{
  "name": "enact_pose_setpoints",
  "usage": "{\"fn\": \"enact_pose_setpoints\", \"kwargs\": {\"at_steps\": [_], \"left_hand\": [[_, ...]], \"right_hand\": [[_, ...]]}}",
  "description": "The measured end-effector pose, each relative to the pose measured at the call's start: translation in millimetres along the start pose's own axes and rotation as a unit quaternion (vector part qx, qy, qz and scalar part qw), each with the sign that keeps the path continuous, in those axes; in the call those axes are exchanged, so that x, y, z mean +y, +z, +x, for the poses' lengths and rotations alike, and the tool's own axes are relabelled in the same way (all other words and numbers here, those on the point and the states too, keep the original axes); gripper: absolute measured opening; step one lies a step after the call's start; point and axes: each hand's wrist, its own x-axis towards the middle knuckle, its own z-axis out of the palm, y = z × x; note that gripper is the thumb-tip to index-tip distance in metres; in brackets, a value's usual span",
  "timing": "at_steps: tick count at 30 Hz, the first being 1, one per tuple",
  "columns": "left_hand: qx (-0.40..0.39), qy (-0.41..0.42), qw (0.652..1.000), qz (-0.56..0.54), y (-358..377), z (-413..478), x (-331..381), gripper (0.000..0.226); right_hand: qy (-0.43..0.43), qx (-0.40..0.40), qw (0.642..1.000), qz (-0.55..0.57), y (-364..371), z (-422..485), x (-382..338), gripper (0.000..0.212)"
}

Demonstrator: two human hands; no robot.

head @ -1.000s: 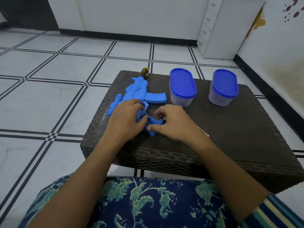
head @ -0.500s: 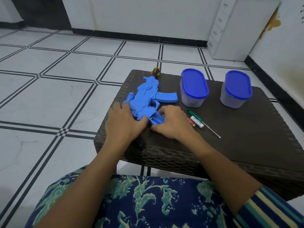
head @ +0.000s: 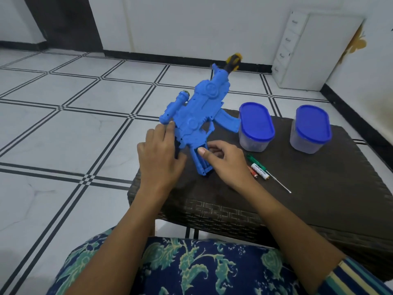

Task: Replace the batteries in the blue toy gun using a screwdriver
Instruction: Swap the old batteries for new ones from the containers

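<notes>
blue toy gun [head: 195, 116] is being held tilted toward 1 o'clock | rear is being gripped by left hand [head: 161, 154] at 8 o'clock | handle is being pinched by right hand [head: 225, 162]

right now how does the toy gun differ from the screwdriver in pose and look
The blue toy gun is tilted, muzzle up, held by the left hand and the right hand; the screwdriver lies flat on the table with no hand on it. The gun is bulky and blue; the screwdriver is thin, with a green handle.
</notes>
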Motion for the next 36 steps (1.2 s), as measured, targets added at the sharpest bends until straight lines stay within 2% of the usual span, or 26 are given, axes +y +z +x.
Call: {"fn": "enact_pose_setpoints", "kwargs": {"at_steps": [5,9,14,26,36], "left_hand": [[0.009,0.025,1.0,-0.013,-6,-3,0,0.062],[0.002,0.019,0.999,-0.027,-5,-3,-1,0.062],[0.0,0.023,0.999,-0.038,-2,-3,3,0.062],[0.011,0.006,0.998,-0.063,1,-3,2,0.066],[0.003,0.0,0.998,-0.066,3,-4,0,0.065]], "right_hand": [[0.008,0.014,1.0,0.008,1,4,1,0.028],[0.013,-0.004,1.0,0.02,0,5,5,0.03],[0.023,0.0,0.999,0.032,6,8,9,0.015],[0.092,-0.031,0.987,0.124,13,14,9,0.027],[0.116,-0.043,0.98,0.153,14,17,7,0.023]]}}
